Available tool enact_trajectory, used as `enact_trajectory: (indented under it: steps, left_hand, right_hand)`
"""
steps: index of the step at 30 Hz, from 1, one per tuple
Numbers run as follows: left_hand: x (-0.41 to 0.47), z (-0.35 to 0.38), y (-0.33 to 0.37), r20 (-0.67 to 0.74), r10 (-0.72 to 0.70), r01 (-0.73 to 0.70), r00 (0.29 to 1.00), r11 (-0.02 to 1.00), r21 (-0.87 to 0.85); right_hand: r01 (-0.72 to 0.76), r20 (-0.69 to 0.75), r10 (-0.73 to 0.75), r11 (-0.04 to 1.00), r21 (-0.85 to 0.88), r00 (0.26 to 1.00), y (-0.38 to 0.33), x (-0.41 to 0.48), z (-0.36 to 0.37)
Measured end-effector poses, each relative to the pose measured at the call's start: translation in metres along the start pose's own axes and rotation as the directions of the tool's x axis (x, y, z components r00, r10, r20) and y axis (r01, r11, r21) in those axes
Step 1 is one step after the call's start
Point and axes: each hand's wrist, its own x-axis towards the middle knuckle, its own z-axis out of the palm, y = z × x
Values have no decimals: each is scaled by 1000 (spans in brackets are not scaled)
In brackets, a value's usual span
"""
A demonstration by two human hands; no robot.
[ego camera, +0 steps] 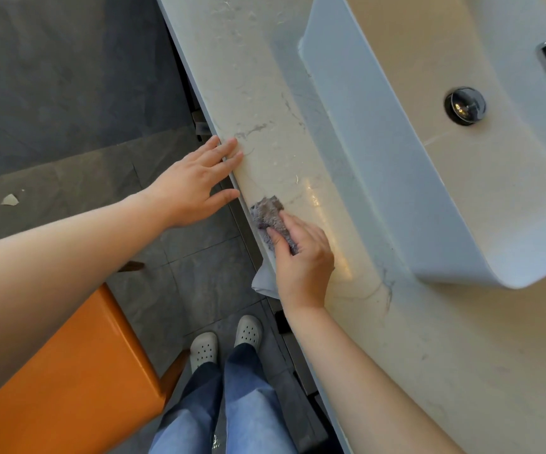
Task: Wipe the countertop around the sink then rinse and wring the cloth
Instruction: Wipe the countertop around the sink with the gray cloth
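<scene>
Wiping step: cloth (269,213) gripped by right hand (302,260) on countertop (265,93); left hand (196,185) laid flat, 10 o'clock. Next: strokes likely needed toward sink (396,165), 2 o'clock.

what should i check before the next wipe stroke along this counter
1. Right hand grips cloth: ok.
2. Cloth lies on countertop, at its front edge: ok.
3. Left hand out of the cloth's way: not ok, its fingertips rest on the edge just ahead.
4. Strip ahead beside sink bare of objects: ok.
5. Cloth damp enough: cannot tell.
</scene>
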Motion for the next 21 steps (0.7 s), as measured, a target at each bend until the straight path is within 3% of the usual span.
enact_trajectory:
  steps: [4, 6, 9, 11, 14, 21]
  left_hand:
    - [0, 0, 0, 5, -8, 8, 1000, 1000, -20]
    - [-1, 3, 3, -4, -28, 27, 1000, 999, -42]
    - [-1, 5, 3, -24, -37, 35, 999, 998, -56]
    - [-1, 5, 5, -42, -39, 36, 998, 998, -58]
    - [-2, 8, 11, -64, -67, 62, 996, 995, -74]
    - [-1, 13, 18, -89, -129, 119, 988, 986, -115]
  right_hand:
    - [28, 194, -41, 997, 68, 980, -15, -17, -9]
    - [-25, 233, -3, 993, 114, 972, -17, -19, -18]
    - [-220, 101, 200, 937, 273, 975, -16, -1, -35]
    - [-261, -32, 283, 918, 299, 959, -6, 21, -46]
    - [-273, -156, 312, 934, 230, 937, 14, 57, -55]
    - [-261, -242, 270, 963, 69, 932, 41, 84, -38]
